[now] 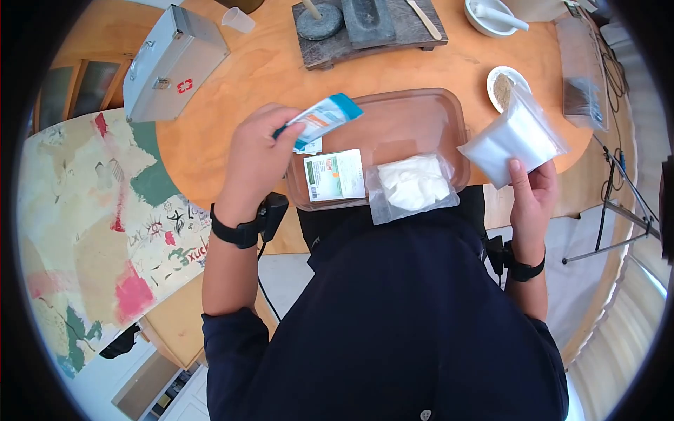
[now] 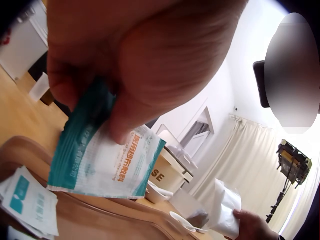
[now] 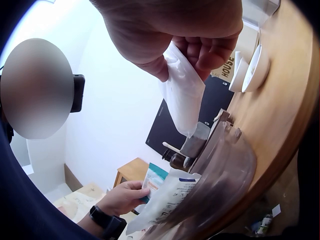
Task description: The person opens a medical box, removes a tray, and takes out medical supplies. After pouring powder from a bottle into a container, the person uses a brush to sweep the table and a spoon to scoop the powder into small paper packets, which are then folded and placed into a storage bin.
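My left hand (image 1: 261, 144) pinches one end of a teal-and-white gauze dressing packet (image 1: 327, 121), raised above the left end of a brown tray (image 1: 414, 121). In the left wrist view, orange print shows on the packet (image 2: 112, 160). My right hand (image 1: 531, 200) holds a white package in clear plastic (image 1: 502, 144), thumb on its near face, off the tray's right end. On the tray lie a white packet with a green label (image 1: 334, 175) and a clear bag of white soft material (image 1: 414, 184), overhanging the near rim. Small white packets (image 2: 31, 200) lie under my left hand.
A metal first-aid case (image 1: 172, 70) stands at the far left, near a small plastic cup (image 1: 239, 20). Behind the tray, a dark wooden stand (image 1: 323, 57) bears stone pieces. A mortar (image 1: 488, 24), a bowl of brown powder (image 1: 502, 90) and a clear box (image 1: 583, 105) are at the right.
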Tool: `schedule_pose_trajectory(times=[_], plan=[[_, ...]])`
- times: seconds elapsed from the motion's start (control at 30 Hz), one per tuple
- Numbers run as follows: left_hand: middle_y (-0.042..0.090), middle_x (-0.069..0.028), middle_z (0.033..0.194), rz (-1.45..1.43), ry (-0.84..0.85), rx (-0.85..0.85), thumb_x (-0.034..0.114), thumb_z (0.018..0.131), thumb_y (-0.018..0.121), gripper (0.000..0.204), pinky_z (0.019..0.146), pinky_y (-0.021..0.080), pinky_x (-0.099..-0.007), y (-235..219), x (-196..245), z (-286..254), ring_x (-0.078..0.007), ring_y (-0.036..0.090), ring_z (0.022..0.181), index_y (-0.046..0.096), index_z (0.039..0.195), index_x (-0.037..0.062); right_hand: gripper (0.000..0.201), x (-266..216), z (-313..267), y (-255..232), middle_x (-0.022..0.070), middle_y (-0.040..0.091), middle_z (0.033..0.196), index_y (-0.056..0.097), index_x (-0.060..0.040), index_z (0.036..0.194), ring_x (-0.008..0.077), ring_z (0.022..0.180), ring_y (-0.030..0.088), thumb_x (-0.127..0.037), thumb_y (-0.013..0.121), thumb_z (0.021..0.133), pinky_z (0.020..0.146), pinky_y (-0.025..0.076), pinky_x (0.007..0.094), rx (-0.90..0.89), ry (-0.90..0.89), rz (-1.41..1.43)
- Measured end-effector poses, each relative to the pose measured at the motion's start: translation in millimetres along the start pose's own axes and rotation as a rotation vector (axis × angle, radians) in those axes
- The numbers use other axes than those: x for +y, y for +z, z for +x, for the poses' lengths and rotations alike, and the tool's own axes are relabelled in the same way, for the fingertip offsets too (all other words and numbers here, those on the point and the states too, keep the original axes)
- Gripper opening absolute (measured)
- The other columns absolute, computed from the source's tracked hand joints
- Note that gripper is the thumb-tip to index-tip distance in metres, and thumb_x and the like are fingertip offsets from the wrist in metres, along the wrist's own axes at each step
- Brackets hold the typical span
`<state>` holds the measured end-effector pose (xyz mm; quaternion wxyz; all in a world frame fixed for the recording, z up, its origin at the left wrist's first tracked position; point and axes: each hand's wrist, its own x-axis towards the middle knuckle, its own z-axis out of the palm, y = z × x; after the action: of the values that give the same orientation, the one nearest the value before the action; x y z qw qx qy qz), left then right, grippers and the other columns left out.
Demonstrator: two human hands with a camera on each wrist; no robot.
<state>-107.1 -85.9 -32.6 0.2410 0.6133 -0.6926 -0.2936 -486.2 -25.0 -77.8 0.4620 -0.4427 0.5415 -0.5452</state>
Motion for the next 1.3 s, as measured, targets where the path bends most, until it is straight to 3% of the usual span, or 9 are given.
schedule_pose_trajectory(times=[0.03, 0.2, 0.27, 0.33, 0.4, 0.9, 1.0, 1.03, 1.3], plan=[[0.069, -0.0114, 0.088, 0.024, 0.023, -0.044, 0.006, 0.09, 0.065, 0.016, 0.071, 0.05, -0.0312, 4.7, 2.6, 2.3, -0.0203, 0.065, 0.079, 0.069, 0.102, -0.0033, 0.038, 0.1, -1.1, 0.5, 0.0087, 0.064, 0.119, 0.055, 0.0035, 0.13, 0.0149, 0.11, 0.06, -0.006, 0.068, 0.095, 0.098, 0.047, 0.0316, -0.001, -0.002, 0.014], [0.073, -0.0128, 0.095, -0.266, -0.178, -0.135, 0.008, 0.089, 0.066, 0.022, 0.074, 0.053, -0.0309, 31.2, 10.2, 13.5, -0.0191, 0.068, 0.081, 0.069, 0.109, -0.0014, 0.038, -2.8, -5.6, 0.1, 0.0086, 0.064, 0.119, 0.055, 0.0029, 0.13, 0.0148, 0.109, 0.06, -0.006, 0.068, 0.095, 0.098, 0.047, 0.0315, 0.01, -0.008, -0.005], [0.07, -0.005, 0.092, -0.274, -0.193, -0.195, 0.003, 0.093, 0.065, 0.02, 0.071, 0.052, -0.0236, 34.7, 12.7, 16.1, -0.0074, 0.064, 0.08, 0.066, 0.111, -0.0049, 0.038, -2.2, -5.4, -0.4, 0.0082, 0.065, 0.119, 0.055, 0.0026, 0.13, 0.0144, 0.109, 0.06, -0.006, 0.068, 0.095, 0.097, 0.047, 0.031, 0.012, -0.03, -0.008], [0.07, -0.0054, 0.092, -0.238, -0.158, -0.203, 0.003, 0.093, 0.065, 0.02, 0.071, 0.052, -0.0234, 38.8, 3.7, 17.1, -0.0073, 0.064, 0.08, 0.066, 0.111, -0.005, 0.039, -2.8, -5.0, -1.0, 0.0081, 0.065, 0.119, 0.055, 0.0026, 0.13, 0.0143, 0.109, 0.06, -0.006, 0.068, 0.095, 0.097, 0.047, 0.0309, 0.014, -0.024, -0.006], [0.073, -0.0102, 0.09, -0.325, -0.22, -0.193, 0.009, 0.089, 0.068, 0.023, 0.07, 0.053, -0.0296, 41.5, 5.0, 15.5, -0.0143, 0.068, 0.076, 0.069, 0.11, -0.0002, 0.039, -3.2, -5.3, -2.0, 0.008, 0.065, 0.119, 0.055, 0.0026, 0.13, 0.0142, 0.109, 0.06, -0.007, 0.068, 0.095, 0.097, 0.047, 0.0308, 0.018, -0.011, -0.011], [0.072, -0.0074, 0.093, -0.435, -0.251, -0.17, 0.005, 0.09, 0.067, 0.02, 0.072, 0.053, -0.0283, 44.5, -8.0, 4.9, -0.0118, 0.066, 0.08, 0.068, 0.109, -0.0022, 0.04, 10.0, -5.4, -6.2, 0.0087, 0.063, 0.122, 0.054, 0.002, 0.132, 0.0161, 0.112, 0.059, -0.005, 0.067, 0.094, 0.098, 0.046, 0.0316, 0.006, 0.05, -0.05], [0.072, -0.0133, 0.09, -0.363, -0.171, -0.157, 0.007, 0.086, 0.069, 0.018, 0.075, 0.053, -0.0339, 43.1, -7.1, 5.2, -0.0207, 0.068, 0.079, 0.069, 0.103, -0.0007, 0.039, 8.1, -4.3, 3.0, 0.008, 0.062, 0.122, 0.053, 0.0016, 0.131, 0.016, 0.113, 0.059, -0.005, 0.066, 0.095, 0.098, 0.046, 0.0314, 0.016, 0.039, 0.018], [0.071, -0.0056, 0.092, -0.267, -0.168, -0.203, 0.006, 0.09, 0.067, 0.018, 0.076, 0.053, -0.0279, 37.4, -1.4, 6.5, -0.0099, 0.065, 0.085, 0.068, 0.107, -0.0018, 0.039, 7.2, -4.2, 5.1, 0.008, 0.062, 0.122, 0.053, 0.0016, 0.131, 0.016, 0.113, 0.059, -0.005, 0.066, 0.095, 0.098, 0.046, 0.0314, -0.002, 0.028, 0.046], [0.072, -0.0072, 0.093, -0.246, -0.234, -0.221, 0.007, 0.091, 0.067, 0.02, 0.075, 0.054, -0.0281, 33.6, 3.9, 8.2, -0.0114, 0.067, 0.083, 0.069, 0.109, -0.0013, 0.037, 10.2, -3.4, -3.5, 0.0087, 0.063, 0.122, 0.054, 0.0012, 0.13, 0.0151, 0.111, 0.059, -0.01, 0.066, 0.096, 0.098, 0.045, 0.031, -0.006, 0.099, -0.03]])
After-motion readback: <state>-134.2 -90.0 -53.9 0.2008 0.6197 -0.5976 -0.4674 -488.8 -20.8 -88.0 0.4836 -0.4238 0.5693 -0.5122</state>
